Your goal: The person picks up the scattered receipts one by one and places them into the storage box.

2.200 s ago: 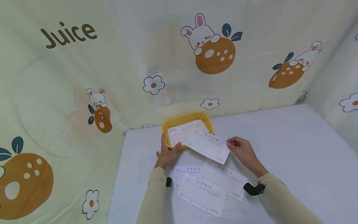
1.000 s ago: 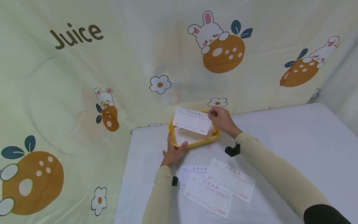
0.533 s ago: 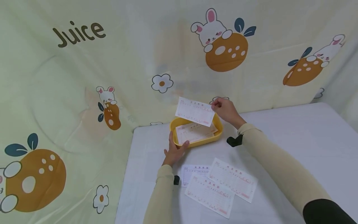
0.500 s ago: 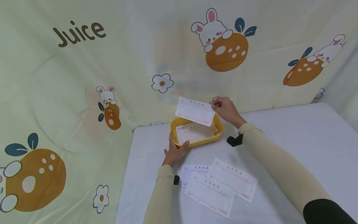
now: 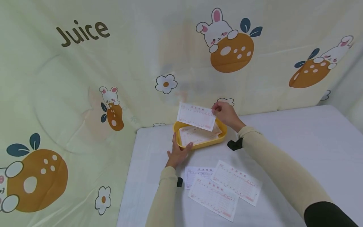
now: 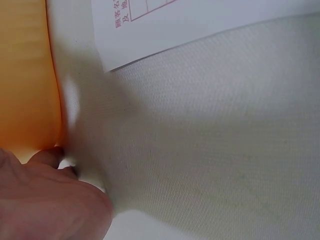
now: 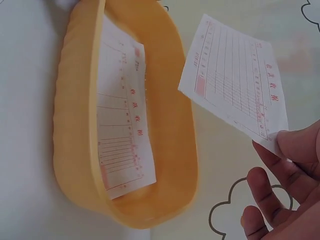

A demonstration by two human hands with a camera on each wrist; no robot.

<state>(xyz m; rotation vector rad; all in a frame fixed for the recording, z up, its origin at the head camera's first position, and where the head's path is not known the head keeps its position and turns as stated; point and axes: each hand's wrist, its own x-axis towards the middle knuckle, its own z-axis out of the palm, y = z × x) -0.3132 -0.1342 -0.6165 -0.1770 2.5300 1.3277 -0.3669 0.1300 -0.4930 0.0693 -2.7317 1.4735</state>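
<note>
Receipt slip [image 5: 196, 116] pinched in right hand [image 5: 226, 115] over yellow tray [image 5: 208, 144], with left hand [image 5: 177, 154] clasped round tray corner, so probably partway tbh, with slips [image 5: 195, 135] inside and three more [image 5: 214, 198] maybe left on table [image 5: 150, 179].

Two hands [image 5: 178, 155] [image 5: 226, 115], one basket [image 5: 208, 144], four slips [image 5: 196, 116] [image 5: 213, 198] [image 5: 237, 183] [image 5: 195, 172] outside it.

head: above and behind left fingers [image 5: 174, 140] and right fingers [image 5: 219, 108], facing forward-down, farthest | left wrist: close, facing table [image 6: 200, 150] beside left fingers, yellow tray [image 6: 25, 75] beyond | right wrist: close, facing past right fingers | head/right wrist share: yellow tray's inside, slip [image 7: 232, 77] between right fingers
</note>
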